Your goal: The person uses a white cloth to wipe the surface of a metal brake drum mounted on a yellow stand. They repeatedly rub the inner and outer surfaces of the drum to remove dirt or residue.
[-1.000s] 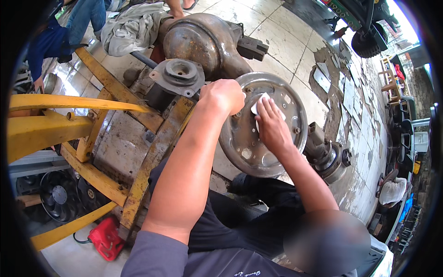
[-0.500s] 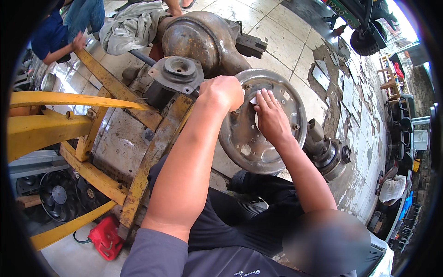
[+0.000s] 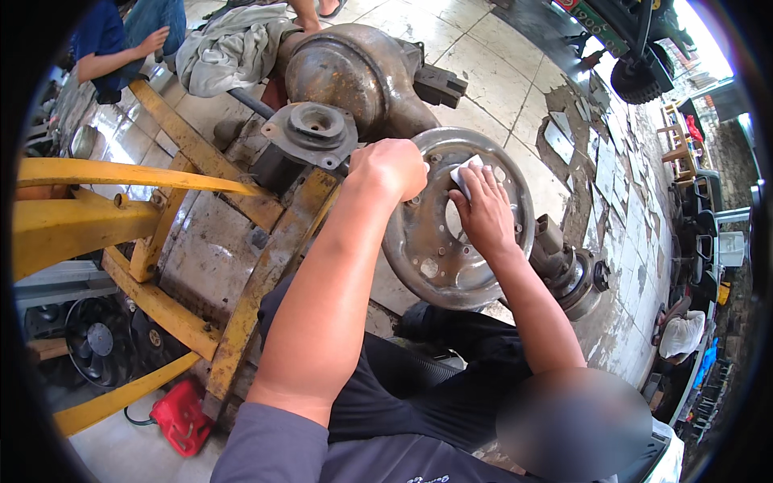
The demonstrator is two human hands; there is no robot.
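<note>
A round, dished metal plate (image 3: 407, 245) with a central opening and several bolt holes stands in front of me, like a drum brake's backing plate. Closed around its left rim is my left hand (image 3: 386, 171), knuckles up, its fingertips partly hidden. On the plate's upper right face, my right hand (image 3: 488, 211) presses a folded white piece (image 3: 464, 171), cloth or paper, under its fingers. Behind the plate lies a rusty axle housing (image 3: 342, 76). A dark square mount with a round top (image 3: 316, 121) sits left of my left hand.
A yellow metal frame (image 3: 88, 225) fills the left side. A grey rag (image 3: 229, 52) drapes by the housing; a red can (image 3: 183, 419) stands low left. Right of the plate is a hub-like part (image 3: 576, 282). Broken tiles (image 3: 612, 161) litter the floor. Another person's hand (image 3: 153, 40) shows upper left.
My right hand has slid the white piece rightward across the plate, uncovering more of the central opening. My left hand stays at the rim. The other person's hand has lifted off the yellow frame.
</note>
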